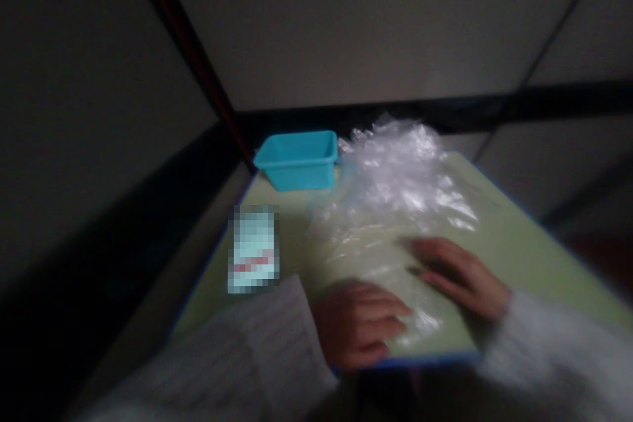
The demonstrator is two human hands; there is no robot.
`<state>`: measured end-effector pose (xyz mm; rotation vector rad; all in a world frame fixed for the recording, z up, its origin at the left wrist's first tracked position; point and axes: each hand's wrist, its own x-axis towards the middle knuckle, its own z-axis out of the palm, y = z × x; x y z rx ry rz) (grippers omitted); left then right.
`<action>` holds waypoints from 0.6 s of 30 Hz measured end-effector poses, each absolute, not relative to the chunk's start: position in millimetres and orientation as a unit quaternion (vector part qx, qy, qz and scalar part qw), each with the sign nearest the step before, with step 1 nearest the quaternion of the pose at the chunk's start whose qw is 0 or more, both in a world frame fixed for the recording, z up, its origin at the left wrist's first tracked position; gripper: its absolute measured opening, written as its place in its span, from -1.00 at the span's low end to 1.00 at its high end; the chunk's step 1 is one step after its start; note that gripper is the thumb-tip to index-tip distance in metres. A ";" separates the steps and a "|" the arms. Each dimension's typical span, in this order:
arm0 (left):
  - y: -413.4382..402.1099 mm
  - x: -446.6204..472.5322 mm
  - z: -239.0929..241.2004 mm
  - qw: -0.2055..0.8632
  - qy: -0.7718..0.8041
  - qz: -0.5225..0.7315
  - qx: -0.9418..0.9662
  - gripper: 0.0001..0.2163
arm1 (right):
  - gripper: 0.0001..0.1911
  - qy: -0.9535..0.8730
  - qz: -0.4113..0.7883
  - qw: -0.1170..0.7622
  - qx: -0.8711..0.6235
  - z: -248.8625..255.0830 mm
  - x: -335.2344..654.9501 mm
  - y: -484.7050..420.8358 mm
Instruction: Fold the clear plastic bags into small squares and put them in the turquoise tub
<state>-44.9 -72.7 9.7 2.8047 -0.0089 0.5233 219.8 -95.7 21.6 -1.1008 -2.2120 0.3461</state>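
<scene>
A flat, clear plastic bag (370, 257) lies on the table near its front edge. My left hand (359, 323) rests on the bag's near part, palm down, with its fingers stretched out to the right. Over the right side of the bag is my right hand (459, 277), its fingers extended and the thumb apart from them. Motion blurs its fingertips, and I cannot tell whether they touch the plastic. Just beyond, a heap of crumpled clear plastic (405, 171) adjoins the flat bag; where one ends and the other begins is unclear.
A turquoise plastic basin (301, 175) stands at the back left of the pale green table (524, 264), which has a blue edge. At the left lies a bright, pixelated rectangular object (253, 244). Grey panels (370, 33) rise behind the table.
</scene>
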 end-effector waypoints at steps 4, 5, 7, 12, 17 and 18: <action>-74.3 -43.8 12.7 0.138 -0.039 0.147 0.979 -0.54 | -0.52 -0.884 0.076 0.276 -0.369 23.5 219.4 -111.7; -74.8 -43.8 14.1 0.138 -0.041 0.130 0.981 -0.50 | -0.47 -0.903 0.077 0.244 -0.345 23.3 219.3 -116.6; -75.9 -44.1 16.9 0.139 -0.046 0.098 0.984 -0.46 | -0.34 -0.926 0.087 0.185 -0.316 19.4 218.4 -125.6; -77.7 -46.2 16.7 0.143 -0.055 0.075 0.985 -0.41 | -0.12 -0.937 0.094 0.146 -0.302 -1.8 217.0 -137.8; -78.6 -47.1 11.5 0.149 -0.054 0.088 0.983 -0.39 | -0.12 -0.933 0.074 0.162 -0.313 -11.5 216.9 -139.1; -78.8 -47.1 11.3 0.149 -0.052 0.093 0.983 -0.39 | -0.12 -0.932 0.070 0.168 -0.315 -12.5 216.3 -139.2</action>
